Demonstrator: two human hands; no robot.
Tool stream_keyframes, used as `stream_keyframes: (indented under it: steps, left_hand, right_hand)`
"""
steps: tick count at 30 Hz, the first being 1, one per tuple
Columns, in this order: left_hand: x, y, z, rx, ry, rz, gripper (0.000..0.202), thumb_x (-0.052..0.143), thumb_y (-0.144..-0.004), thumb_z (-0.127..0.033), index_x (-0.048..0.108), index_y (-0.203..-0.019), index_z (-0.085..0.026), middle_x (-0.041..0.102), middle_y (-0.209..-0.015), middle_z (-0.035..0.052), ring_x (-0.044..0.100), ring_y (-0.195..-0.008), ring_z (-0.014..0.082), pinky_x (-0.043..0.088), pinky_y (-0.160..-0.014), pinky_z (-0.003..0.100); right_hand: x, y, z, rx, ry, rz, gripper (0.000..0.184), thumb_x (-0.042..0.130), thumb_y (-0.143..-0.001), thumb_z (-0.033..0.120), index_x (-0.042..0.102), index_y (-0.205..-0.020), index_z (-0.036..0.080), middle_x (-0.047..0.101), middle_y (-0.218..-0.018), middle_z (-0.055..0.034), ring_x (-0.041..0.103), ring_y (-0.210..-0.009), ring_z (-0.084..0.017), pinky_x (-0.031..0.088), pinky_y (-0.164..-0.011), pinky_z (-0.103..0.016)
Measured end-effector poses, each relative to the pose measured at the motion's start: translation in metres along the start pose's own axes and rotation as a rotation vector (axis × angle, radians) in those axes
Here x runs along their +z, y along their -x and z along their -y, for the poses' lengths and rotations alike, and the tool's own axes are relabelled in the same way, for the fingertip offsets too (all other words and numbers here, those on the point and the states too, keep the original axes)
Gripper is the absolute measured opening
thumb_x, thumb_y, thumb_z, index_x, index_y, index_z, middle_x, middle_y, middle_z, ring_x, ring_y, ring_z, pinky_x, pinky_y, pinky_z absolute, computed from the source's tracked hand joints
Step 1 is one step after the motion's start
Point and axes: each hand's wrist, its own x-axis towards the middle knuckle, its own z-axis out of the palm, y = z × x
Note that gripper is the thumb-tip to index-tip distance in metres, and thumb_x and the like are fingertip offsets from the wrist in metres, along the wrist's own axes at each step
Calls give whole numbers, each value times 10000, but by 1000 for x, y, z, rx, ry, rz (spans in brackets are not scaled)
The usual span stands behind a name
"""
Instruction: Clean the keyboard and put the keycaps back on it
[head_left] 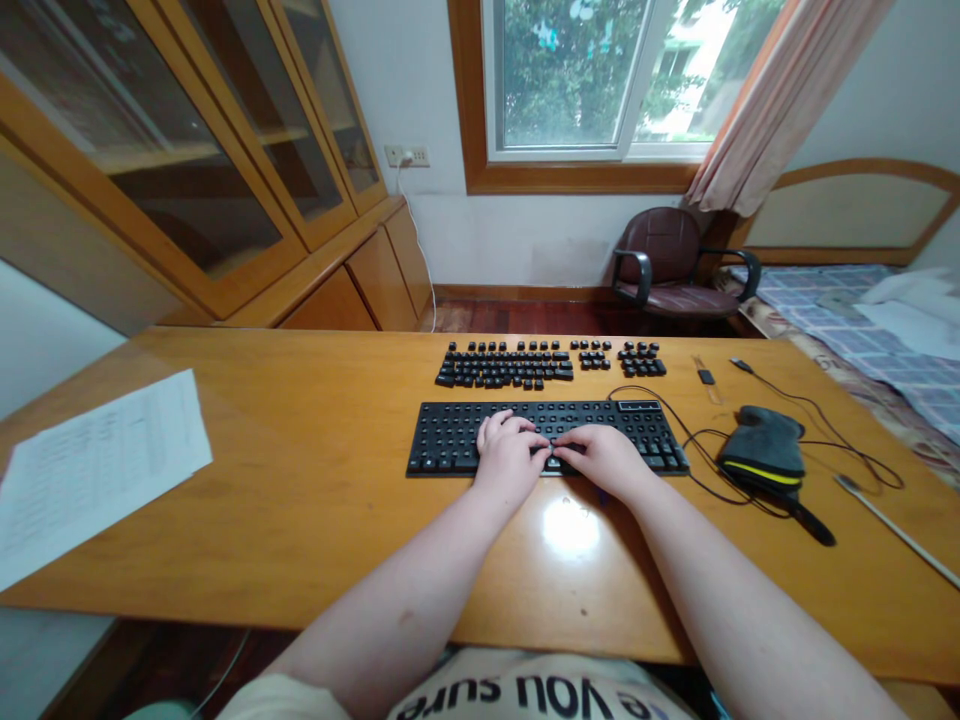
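Observation:
A black keyboard point(442, 432) lies lengthwise in front of me, with many of its key positions bare of caps. My left hand point(512, 455) rests over its middle, thumb and index finger brought together at the lower rows. Right beside it, my right hand point(600, 455) has its fingertips pinched at nearly the same spot. Whatever sits between the fingertips is too small and covered to make out. Behind the keyboard, loose black keycaps point(504, 368) are laid out in rows matching a keyboard layout.
Right of the keyboard are its cable, a USB plug point(741, 366), a small clear tool with a black part point(706, 377), a grey cloth item with yellow trim point(763, 448) and a white stick point(900, 532). Printed sheets point(105, 460) lie at left on the wooden desk point(300, 450).

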Motion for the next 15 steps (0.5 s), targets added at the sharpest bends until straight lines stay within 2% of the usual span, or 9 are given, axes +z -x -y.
stream_keyframes:
  steps: [5, 15]
  left_hand:
    - [-1, 0, -3, -37, -42, 16, 88, 693, -721, -320, 713, -802, -348, 630, -1083, -31, 340, -1251, 261, 50, -1103, 530]
    - [3, -1, -2, -99, -7, 31, 88, 695, -708, -326, 719, -789, -347, 611, -1132, -22, 320, -1271, 268, 65, -1096, 548]
  right_hand:
    - [-1, -1, 2, 37, -30, 22, 221, 554, -799, 397, 720, -893, 287, 721, -888, 3, 643, -799, -175, 471, -720, -271]
    - [-4, 0, 8, 75, -16, 23, 222, 552, -773, 408, 713, -865, 285, 687, -734, 15, 579, -640, -143, 379, -562, -233]
